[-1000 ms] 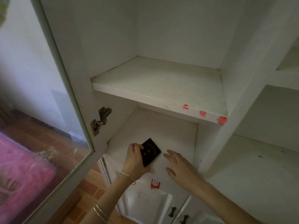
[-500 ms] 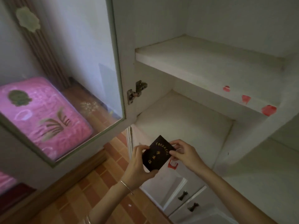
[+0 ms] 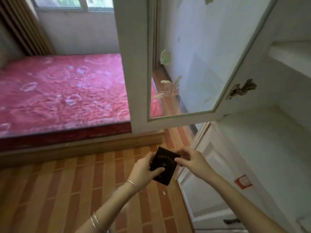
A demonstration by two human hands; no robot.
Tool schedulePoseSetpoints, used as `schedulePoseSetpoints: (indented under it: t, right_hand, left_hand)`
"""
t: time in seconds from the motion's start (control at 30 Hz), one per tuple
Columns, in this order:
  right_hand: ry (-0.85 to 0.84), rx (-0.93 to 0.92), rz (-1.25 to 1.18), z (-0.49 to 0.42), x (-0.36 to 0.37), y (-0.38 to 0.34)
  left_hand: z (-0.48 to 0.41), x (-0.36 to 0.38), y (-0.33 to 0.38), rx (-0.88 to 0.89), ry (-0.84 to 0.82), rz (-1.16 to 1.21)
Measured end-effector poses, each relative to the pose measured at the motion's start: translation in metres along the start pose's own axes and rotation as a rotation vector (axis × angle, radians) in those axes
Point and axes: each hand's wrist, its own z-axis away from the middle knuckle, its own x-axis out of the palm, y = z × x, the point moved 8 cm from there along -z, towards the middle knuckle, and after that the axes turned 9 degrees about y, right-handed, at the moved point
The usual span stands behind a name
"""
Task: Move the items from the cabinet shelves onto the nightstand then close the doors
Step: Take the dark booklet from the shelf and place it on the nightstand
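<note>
A small dark booklet (image 3: 165,163) with gold lettering hangs over the floor in front of the cabinet, held by both hands. My left hand (image 3: 143,170) grips its lower left side, thumb across the cover. My right hand (image 3: 191,158) pinches its upper right corner. The white cabinet (image 3: 277,132) stands at the right with its bare shelf (image 3: 262,140) showing. Its glass door (image 3: 190,64) stands swung wide open to the left. No nightstand is in view.
A bed with a pink patterned cover (image 3: 64,91) on a wooden base fills the left. Brick-patterned floor (image 3: 67,190) lies below. Closed lower cabinet doors (image 3: 207,182) with dark handles sit at lower right. A red sticker (image 3: 243,181) marks the shelf edge.
The booklet was lifted off the lower shelf and carried out to the left, over the floor. My right hand joined the left on it. My view swung left toward the bed.
</note>
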Motion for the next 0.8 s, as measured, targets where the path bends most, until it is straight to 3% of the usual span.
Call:
schedulePoseSetpoints:
  t: [0.23,0.5,0.8]
  right_hand:
    - [-0.239,-0.25,0.188,-0.013,0.132,-0.077]
    - [-0.453,-0.43,0.202,0.019,0.308,-0.181]
    - [-0.654,-0.513,0.169,0.076,0.51,-0.287]
  left_hand:
    - [0.047,-0.106,-0.078,-0.148,0.195,-0.019]
    - [0.156,-0.254,-0.181,-0.308,0.386,-0.019]
    - [0.283,-0.418,-0.268,-0.451,0.644,-0.055]
